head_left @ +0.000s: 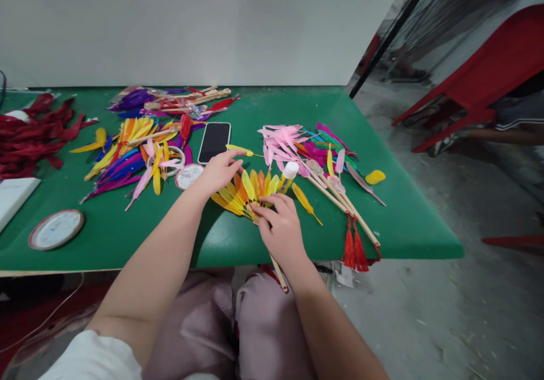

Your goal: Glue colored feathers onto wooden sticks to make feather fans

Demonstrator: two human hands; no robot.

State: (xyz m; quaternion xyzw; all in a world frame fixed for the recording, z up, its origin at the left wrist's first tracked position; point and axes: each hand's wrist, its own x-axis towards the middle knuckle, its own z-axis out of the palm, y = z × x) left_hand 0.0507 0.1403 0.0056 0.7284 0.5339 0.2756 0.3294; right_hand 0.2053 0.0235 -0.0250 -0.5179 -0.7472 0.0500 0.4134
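Observation:
A fan of yellow and orange feathers (238,190) lies on the green table near its front edge, its wooden handle (278,272) sticking out over my lap. My right hand (280,221) is closed on the fan's base, fingers pressing where the quills meet; part of the handle is hidden under it. Just above the fan's left side, my left hand (223,170) reaches forward with fingers partly stretched. Its fingertips are at a loose yellow feather (240,150). A glue stick with a white cap (290,170) stands behind the fan, and another orange-yellow feather (306,201) lies to the right.
A phone (215,142) lies behind my left hand. Pink feathers (283,142) and tasselled sticks (352,215) are at right. Mixed feathers (123,164), tape rolls (57,229) and dark red strips (34,136) cover the left. A red chair (480,79) stands beyond.

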